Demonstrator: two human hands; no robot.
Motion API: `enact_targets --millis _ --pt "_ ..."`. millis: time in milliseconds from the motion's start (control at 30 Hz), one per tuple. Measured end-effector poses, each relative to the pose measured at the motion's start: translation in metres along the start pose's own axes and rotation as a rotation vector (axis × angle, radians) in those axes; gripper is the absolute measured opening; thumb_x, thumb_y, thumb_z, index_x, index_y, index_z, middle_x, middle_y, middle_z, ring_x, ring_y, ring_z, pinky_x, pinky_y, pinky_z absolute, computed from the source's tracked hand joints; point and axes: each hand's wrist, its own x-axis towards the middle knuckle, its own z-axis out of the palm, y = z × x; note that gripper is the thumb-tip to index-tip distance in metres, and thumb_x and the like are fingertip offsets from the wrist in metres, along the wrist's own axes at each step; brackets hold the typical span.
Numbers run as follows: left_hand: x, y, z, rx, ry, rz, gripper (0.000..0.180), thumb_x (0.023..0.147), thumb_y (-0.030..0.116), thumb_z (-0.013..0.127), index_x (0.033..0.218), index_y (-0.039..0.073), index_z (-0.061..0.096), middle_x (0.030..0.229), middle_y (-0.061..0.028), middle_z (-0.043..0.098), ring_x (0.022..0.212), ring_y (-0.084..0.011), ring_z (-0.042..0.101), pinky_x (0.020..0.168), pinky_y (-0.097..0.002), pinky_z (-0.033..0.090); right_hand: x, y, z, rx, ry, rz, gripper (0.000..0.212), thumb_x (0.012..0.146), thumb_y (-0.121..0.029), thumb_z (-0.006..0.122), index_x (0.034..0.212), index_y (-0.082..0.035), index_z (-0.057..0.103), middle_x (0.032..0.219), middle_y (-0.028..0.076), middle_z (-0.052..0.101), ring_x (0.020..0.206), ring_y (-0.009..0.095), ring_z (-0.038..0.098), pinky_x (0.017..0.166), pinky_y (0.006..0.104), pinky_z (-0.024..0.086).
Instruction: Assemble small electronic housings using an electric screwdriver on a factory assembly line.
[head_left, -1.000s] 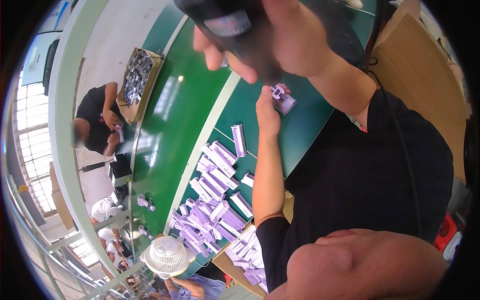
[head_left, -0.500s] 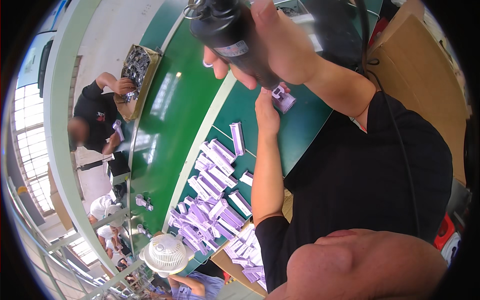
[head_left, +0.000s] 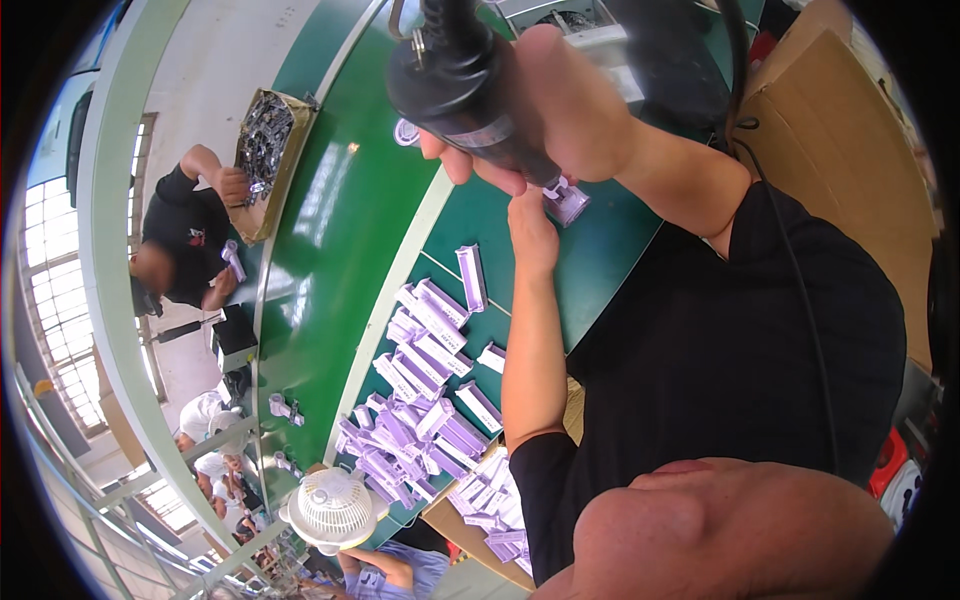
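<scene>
My right hand (head_left: 575, 110) is wrapped round a black electric screwdriver (head_left: 480, 95), which points down with its cord rising from the top. The driver's tip meets a small lilac plastic housing (head_left: 568, 204). My left hand (head_left: 533, 232) grips that housing above the green bench; its fingertips are partly hidden behind the driver and the right hand. Left of my forearm lies a loose heap of long lilac plastic casings (head_left: 425, 370), one of them (head_left: 471, 278) apart near the belt edge. A round white part (head_left: 406, 132) shows beside the right hand's fingers.
A green conveyor belt (head_left: 330, 230) runs along the bench, with lilac parts (head_left: 287, 408) on it. Across it a co-worker (head_left: 190, 230) reaches into a carton of dark metal pieces (head_left: 265, 140). A white fan (head_left: 333, 508) stands near a carton of casings (head_left: 495, 505). A large cardboard box (head_left: 840, 170) stands right.
The screwdriver has tilted and shifted a little right and down over the housing. The round white part has come further into view. My left hand has barely moved.
</scene>
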Motion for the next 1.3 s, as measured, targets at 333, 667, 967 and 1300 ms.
enact_targets --millis 333,667,967,1300 --pt "0.000 0.000 0.004 -0.104 -0.016 -0.005 0.049 0.111 0.040 0.037 0.111 0.000 0.064 0.105 -0.0127 0.071 0.101 -0.0227 0.066 0.096 -0.0371 0.048 0.009 -0.016 0.002 0.011 -0.063 -0.016 0.086 0.103 -0.074 0.032 0.103 0.002 0.073 0.082 0.007 0.072 0.050 0.011 0.058 0.048 0.0245 0.045" --pt "0.007 0.065 -0.044 0.038 0.521 -0.127 0.069 0.111 0.059 0.032 0.109 0.001 0.068 0.096 -0.0132 0.076 0.084 -0.0196 0.072 0.076 -0.0306 0.054 -0.025 -0.075 -0.050 0.017 0.182 -0.521 0.093 0.100 -0.079 0.027 0.119 0.006 0.059 0.093 0.022 0.070 0.049 0.025 0.063 0.043 0.0342 0.052" --pt "0.109 0.061 -0.223 0.052 0.914 -0.029 0.068 0.106 0.061 0.047 0.099 -0.004 0.067 0.081 -0.0139 0.068 0.070 -0.0241 0.069 0.065 -0.0381 0.058 -0.078 0.019 -0.107 -0.285 0.292 -0.318 0.084 0.109 -0.065 0.023 0.127 0.008 0.060 0.108 0.015 0.069 0.071 0.013 0.063 0.068 0.0256 0.051" --pt "0.112 0.032 -0.264 0.585 1.156 0.064 0.066 0.108 0.049 0.047 0.146 -0.005 0.052 0.139 -0.0192 0.062 0.122 -0.0294 0.063 0.106 -0.0377 0.047 -0.124 0.034 -0.089 -0.836 0.634 -1.194 0.039 0.095 -0.023 0.061 0.120 0.006 0.054 0.110 0.022 0.060 0.096 0.031 0.058 0.082 0.0419 0.049"
